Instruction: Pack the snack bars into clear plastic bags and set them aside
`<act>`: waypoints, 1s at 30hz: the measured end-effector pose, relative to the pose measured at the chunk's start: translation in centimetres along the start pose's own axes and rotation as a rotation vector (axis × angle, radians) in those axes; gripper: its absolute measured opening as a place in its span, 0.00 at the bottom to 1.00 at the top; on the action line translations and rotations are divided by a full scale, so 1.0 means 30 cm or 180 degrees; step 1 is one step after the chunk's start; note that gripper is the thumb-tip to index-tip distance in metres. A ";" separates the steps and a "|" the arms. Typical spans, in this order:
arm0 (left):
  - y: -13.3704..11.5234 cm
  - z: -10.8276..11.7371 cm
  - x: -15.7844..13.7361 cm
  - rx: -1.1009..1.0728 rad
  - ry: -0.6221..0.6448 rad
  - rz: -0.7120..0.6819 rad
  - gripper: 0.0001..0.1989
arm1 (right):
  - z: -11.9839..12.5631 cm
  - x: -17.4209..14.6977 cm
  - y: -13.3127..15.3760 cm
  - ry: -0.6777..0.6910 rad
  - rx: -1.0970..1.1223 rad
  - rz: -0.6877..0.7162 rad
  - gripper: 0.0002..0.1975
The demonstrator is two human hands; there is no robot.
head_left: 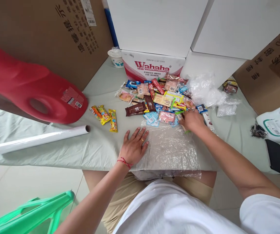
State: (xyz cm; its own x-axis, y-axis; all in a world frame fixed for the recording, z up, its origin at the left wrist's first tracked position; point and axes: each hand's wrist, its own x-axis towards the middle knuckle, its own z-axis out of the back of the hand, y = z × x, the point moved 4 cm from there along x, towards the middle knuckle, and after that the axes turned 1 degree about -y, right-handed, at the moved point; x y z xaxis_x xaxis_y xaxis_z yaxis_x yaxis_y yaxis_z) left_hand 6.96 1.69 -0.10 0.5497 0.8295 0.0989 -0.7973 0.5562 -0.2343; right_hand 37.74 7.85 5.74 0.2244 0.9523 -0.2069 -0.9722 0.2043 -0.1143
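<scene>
we rest the left hand flat, fingers spread, gripping nothing, at the left edge of the clear plastic film; light pressure should hold it smooth. our right hand reaches into the near right of the snack pile; we cannot tell if it grips. a gentle pick would avoid dragging neighbours. the film runs from the pile toward us, over the table edge; its long axis is unclear.

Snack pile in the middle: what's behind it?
Behind the snack pile stands a Wahaha carton, its printed front mostly visible. Snacks cover part of its lower edge, so anything low between pile and carton can't be seen.
</scene>
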 end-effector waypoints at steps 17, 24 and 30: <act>0.003 -0.006 0.001 -0.0023 0.0035 -0.0024 0.27 | 0.306 0.254 0.281 -0.0743 0.0663 0.1006 0.29; 0.008 -0.009 -0.004 -0.0017 -0.0027 -0.0008 0.27 | 0.168 0.284 0.340 -0.0615 0.0028 0.1003 0.38; 0.008 -0.009 -0.003 -0.0038 -0.0052 0.0001 0.26 | 0.190 0.244 0.267 -0.0747 -0.0126 0.0995 0.33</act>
State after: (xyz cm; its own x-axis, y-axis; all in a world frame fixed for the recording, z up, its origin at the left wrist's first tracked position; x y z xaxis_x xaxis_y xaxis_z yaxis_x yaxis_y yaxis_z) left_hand 6.79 1.73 -0.43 0.5452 0.8305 0.1145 -0.7944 0.5554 -0.2458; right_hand 31.20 17.76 8.86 -0.1081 0.9941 -0.0103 -0.9869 -0.1085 -0.1191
